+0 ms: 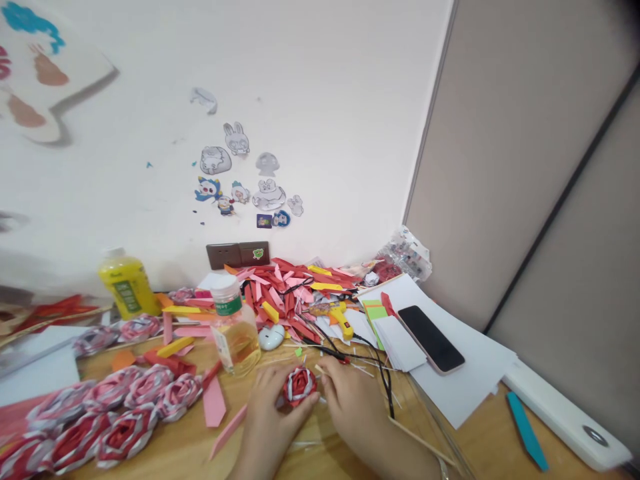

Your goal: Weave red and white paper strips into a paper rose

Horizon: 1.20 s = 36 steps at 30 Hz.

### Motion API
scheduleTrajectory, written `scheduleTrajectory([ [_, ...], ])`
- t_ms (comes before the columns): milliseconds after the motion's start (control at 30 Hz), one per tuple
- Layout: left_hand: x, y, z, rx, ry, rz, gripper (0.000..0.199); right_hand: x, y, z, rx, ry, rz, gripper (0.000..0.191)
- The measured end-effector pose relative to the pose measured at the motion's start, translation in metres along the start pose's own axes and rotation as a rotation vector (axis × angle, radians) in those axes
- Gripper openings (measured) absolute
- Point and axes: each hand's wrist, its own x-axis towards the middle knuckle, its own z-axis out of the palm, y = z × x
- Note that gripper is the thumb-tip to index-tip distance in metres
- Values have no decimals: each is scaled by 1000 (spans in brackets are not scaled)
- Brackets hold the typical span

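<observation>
A small rolled paper rose point(300, 385), red with white edges, sits between the thumb and fingers of my left hand point(274, 408). Just right of it, my right hand point(347, 400) is closed with its fingertips pinched around a thin wooden stick point(423, 441). The stick's pale tip shows by the fingertips and its long end runs out under the wrist. Beyond the hands lie a white earbud case point(271, 337), a bottle of amber liquid point(237, 333) and a yellow glue gun point(340, 320) with a black cord.
Finished paper roses point(127, 437) line the left side. Red, pink and yellow paper strips point(285, 293) pile against the wall. A yellow bottle point(127, 287) stands at the back left. To the right are a phone point(431, 339), white paper point(450, 393) and a teal strip point(527, 430).
</observation>
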Motion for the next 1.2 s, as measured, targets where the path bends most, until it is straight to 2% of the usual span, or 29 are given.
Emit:
scheduleTrajectory([
  [200, -1, 0, 3, -119, -13, -31, 38, 0, 4, 6, 96, 50, -1, 21],
  [367, -2, -5, 8, -221, -114, -53, 52, 3, 7, 4, 166, 118, 14, 25],
  [600, -6, -4, 8, -181, -194, -147, 61, 8, 15, 0, 160, 110, -51, 21],
  [800, -5, -6, 10, -295, -98, -148, 45, 6, 16, 0, 196, 123, -182, 25],
  [1200, -9, -9, 8, -166, -100, -100, 40, 7, 9, -9, 63, 18, -179, 23],
])
